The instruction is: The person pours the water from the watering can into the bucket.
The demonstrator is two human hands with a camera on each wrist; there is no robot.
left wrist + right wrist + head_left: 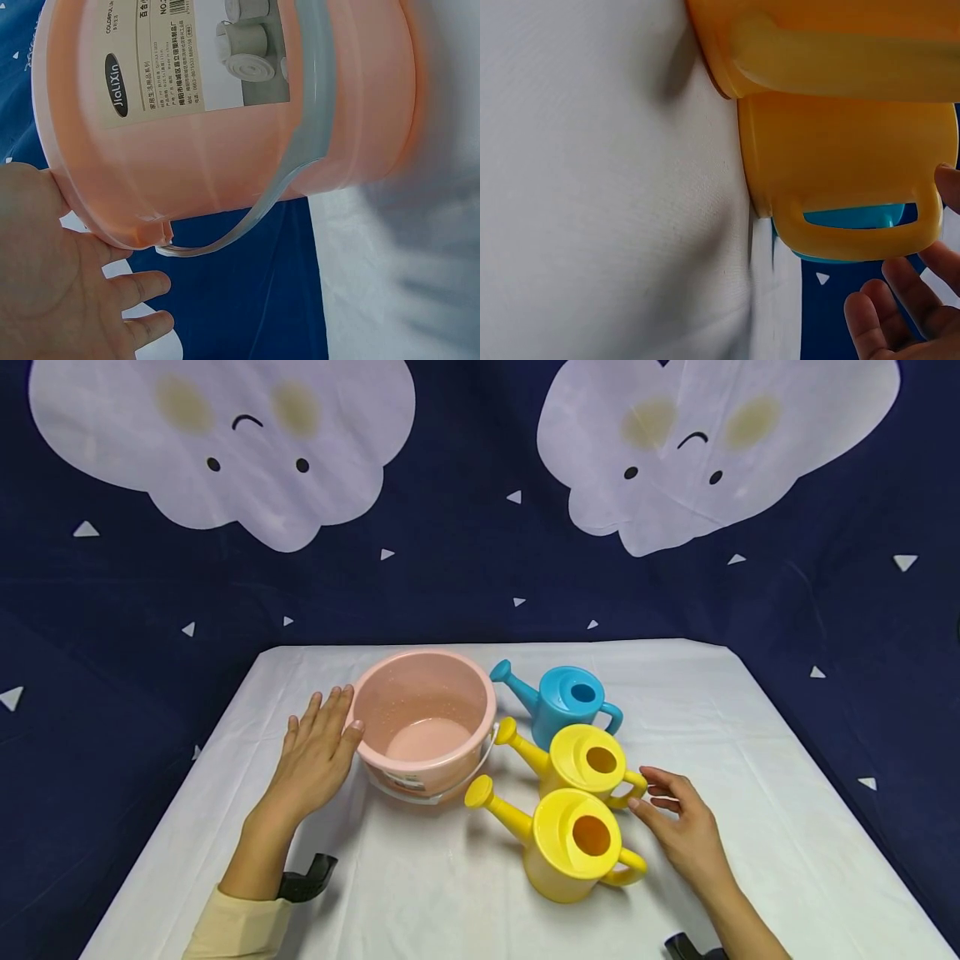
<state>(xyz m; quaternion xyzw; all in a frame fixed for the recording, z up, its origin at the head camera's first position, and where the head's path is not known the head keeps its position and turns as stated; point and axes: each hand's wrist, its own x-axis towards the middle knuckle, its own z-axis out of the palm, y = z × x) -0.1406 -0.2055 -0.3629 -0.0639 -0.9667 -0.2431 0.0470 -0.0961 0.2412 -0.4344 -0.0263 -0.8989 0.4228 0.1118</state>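
Nearest the camera, at the lower left of the head view: cream sleeve (pixel 236 927) and black wrist device (pixel 309 878). Just beyond, at centre left, left hand (pixel 318 756) with fingers straight, laid against the rim of the pink bucket (pixel 423 689) rather than curled round it. Bucket at mid-frame, upright on the white-covered bench (pixel 772 793), pale bail (pixel 315 97) hanging down at the front. Looks like thin, smooth plastic: probably light, with a little give in the wall, and apt to slide if pushed. Best held by the rim or lifted by the bail.

At right of centre, right hand (pixel 686 827), thumb and fingers loosely bent about the handle (pixel 855 244) of the middle yellow watering can (pixel 570 747); cannot tell whether pinching it or only close beside. Upright, right of the bucket, between blue watering can (pixel 555 693) behind and front yellow watering can (pixel 558 860). Seems hollow, stiff, light, somewhat slippery, hardly fragile. Best place to take hold: handle loop, fingers through and thumb on top. With only a pinch at the outer corner, likely to tip spout-down.
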